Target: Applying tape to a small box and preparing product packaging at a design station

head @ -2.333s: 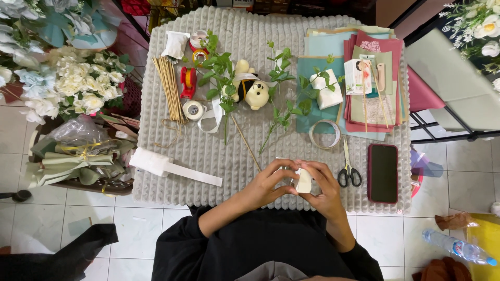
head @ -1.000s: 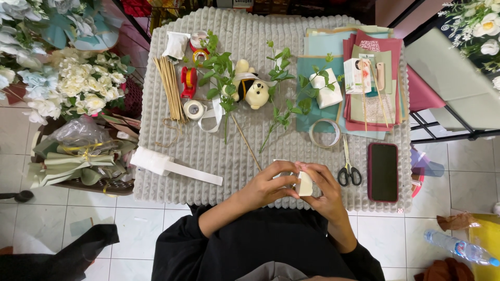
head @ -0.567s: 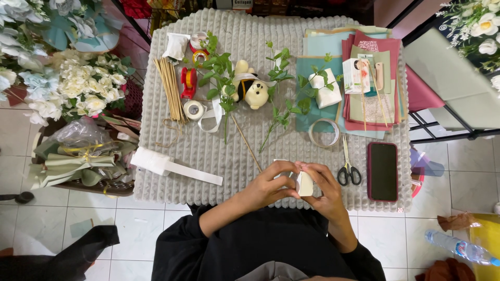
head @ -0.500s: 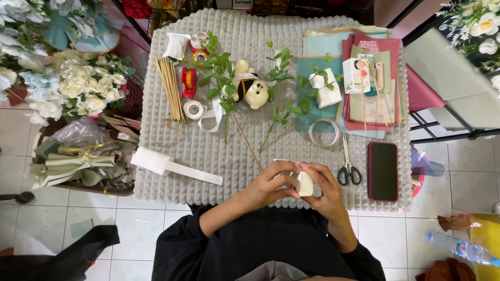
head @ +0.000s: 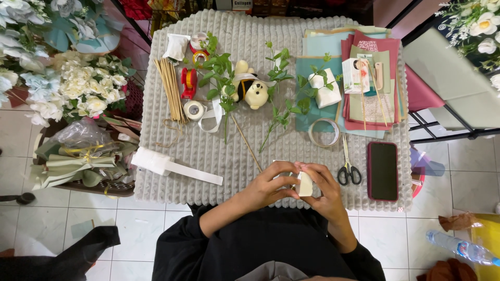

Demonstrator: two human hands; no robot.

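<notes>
Both of my hands meet at the near edge of a grey knobbly mat point(head: 208, 151). My left hand point(head: 271, 184) and my right hand point(head: 322, 188) together pinch a small cream-white piece point(head: 304, 183), a folded bit of paper or foam. A thin wooden stick point(head: 246, 143) runs from near my left fingers up toward green leafy stems point(head: 221, 78). Black-handled scissors point(head: 347, 166) lie just right of my right hand.
On the mat: a small cream teddy bear point(head: 253, 88), a bundle of wooden sticks point(head: 169, 88), tape rolls point(head: 194, 109), a clear tape ring point(head: 324, 132), coloured paper sheets point(head: 375, 104), a dark phone point(head: 383, 170), a white roll point(head: 156, 161). White flowers point(head: 83, 88) stand at left.
My hands have stayed at the same spot, with only small finger shifts on the white piece. Nothing on the mat has moved.
</notes>
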